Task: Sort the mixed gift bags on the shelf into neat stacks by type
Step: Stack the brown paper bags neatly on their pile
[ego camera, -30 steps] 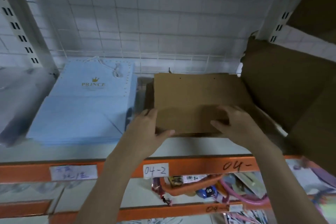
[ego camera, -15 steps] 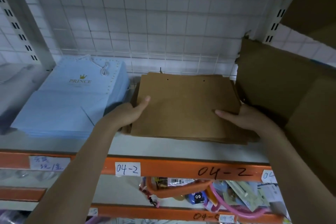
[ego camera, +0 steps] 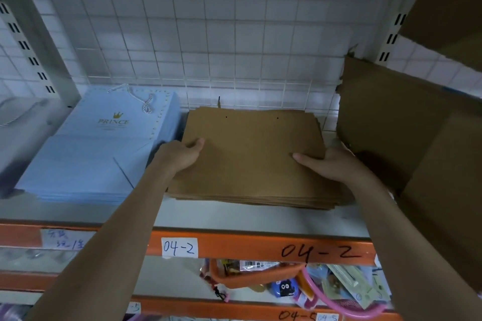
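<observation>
On the left of the shelf [ego camera: 234, 216] lies a flat stack of pale blue bags [ego camera: 104, 148] printed "PRINCE". Just beside it sits the stack of brown paper bags [ego camera: 250, 159]. The left hand [ego camera: 180, 155] grips the brown stack's left edge, thumb on top. The right hand [ego camera: 331, 164] grips its right edge likewise. A large cardboard box [ego camera: 407, 122] stands to the right, close by. The orange rail [ego camera: 260, 245] below reads "04-2".
</observation>
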`<state>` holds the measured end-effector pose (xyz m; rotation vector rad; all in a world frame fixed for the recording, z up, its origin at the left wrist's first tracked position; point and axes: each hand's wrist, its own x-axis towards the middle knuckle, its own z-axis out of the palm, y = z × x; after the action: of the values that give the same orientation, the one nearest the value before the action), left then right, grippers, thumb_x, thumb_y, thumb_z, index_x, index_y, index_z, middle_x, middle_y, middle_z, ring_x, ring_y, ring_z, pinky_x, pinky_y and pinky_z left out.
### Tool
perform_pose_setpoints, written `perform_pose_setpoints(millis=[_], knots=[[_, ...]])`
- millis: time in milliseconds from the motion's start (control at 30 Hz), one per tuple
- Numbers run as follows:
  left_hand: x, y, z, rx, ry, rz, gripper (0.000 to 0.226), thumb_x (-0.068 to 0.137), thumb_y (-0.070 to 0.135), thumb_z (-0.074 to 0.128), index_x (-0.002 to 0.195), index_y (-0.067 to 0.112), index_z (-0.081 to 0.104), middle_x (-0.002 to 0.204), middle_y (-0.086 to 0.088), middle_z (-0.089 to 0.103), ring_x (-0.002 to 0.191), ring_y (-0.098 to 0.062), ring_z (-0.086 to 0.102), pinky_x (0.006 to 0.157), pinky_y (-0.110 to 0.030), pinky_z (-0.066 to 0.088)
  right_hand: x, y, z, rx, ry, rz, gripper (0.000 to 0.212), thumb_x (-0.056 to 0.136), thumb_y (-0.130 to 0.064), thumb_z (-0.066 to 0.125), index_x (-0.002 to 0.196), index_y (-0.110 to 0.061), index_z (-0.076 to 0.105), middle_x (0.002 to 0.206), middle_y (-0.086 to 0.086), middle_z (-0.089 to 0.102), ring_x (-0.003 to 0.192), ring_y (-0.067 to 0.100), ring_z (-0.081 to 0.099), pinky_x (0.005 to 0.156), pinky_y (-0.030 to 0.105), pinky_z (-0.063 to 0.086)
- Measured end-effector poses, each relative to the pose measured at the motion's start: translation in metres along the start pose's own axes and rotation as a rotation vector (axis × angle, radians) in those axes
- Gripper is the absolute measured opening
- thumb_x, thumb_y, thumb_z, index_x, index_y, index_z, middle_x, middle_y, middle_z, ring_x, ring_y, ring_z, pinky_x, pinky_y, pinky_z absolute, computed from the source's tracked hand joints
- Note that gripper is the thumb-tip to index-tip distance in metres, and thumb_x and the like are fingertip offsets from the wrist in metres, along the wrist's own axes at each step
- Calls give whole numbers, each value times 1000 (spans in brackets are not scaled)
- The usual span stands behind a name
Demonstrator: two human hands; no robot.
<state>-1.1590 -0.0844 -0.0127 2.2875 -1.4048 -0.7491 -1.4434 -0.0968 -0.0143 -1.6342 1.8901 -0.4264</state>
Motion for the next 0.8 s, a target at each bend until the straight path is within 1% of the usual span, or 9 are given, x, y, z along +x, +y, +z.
perform_pose_setpoints(millis=[67,167,233,300,367,433,567,700,800], knots=[[3,3,-3,6,-23,-18,72,91,59,37,132,2,45,134,-17,49,119,-32,49,90,-37,41,4,0,-7,41,-26,38,84,76,-69,52,132,-6,45,131,9,51,114,28,53,88,33,46],[10,10,-9,-41,-71,-52,78,88,62,40,142,5,33,146,-15,36,129,-33,40,103,-41,36,7,-1,-14,55,-52,75,91,76,-75,44,136,-8,42,138,12,47,118,30,51,97,39,44],[15,13,-11,-87,-92,-68,85,84,68,40,143,7,31,147,-14,34,130,-33,40,106,-42,35,9,-3,-13,76,-61,68,83,80,-70,43,139,-11,39,141,11,43,122,29,48,98,36,42],[18,16,-9,-127,-97,-75,85,84,68,40,142,6,32,147,-14,35,130,-33,40,107,-41,34,11,-5,-9,125,-66,57,81,82,-66,47,140,-10,37,142,10,43,123,29,48,94,33,41],[19,18,-5,-140,-74,-73,81,87,64,40,142,5,31,147,-15,34,131,-33,38,105,-40,33,12,-5,-6,165,-63,64,85,80,-65,51,141,-8,34,143,11,42,124,29,47,96,34,41],[19,19,-3,-128,-42,-64,77,88,61,41,140,5,35,145,-15,37,129,-33,40,102,-39,35,11,-5,-5,190,-33,62,85,81,-62,54,142,-7,31,145,11,40,125,29,45,95,33,40],[20,20,0,-91,-14,-33,74,87,62,42,134,6,45,139,-15,45,125,-32,46,98,-36,39,9,-3,-6,216,-33,82,86,78,-62,57,141,-8,33,142,10,43,122,28,48,86,28,40],[17,19,-2,-148,-45,-36,75,87,63,41,137,7,42,140,-14,44,125,-32,45,100,-38,37,9,-4,-4,186,-16,70,89,78,-64,55,141,-6,32,142,12,42,122,29,48,92,33,42],[12,15,-5,-173,-98,-40,80,87,67,33,141,7,35,145,-13,38,130,-32,39,106,-41,32,4,-6,-3,175,-12,59,89,81,-64,51,144,-5,28,146,13,37,127,30,44,95,33,39]])
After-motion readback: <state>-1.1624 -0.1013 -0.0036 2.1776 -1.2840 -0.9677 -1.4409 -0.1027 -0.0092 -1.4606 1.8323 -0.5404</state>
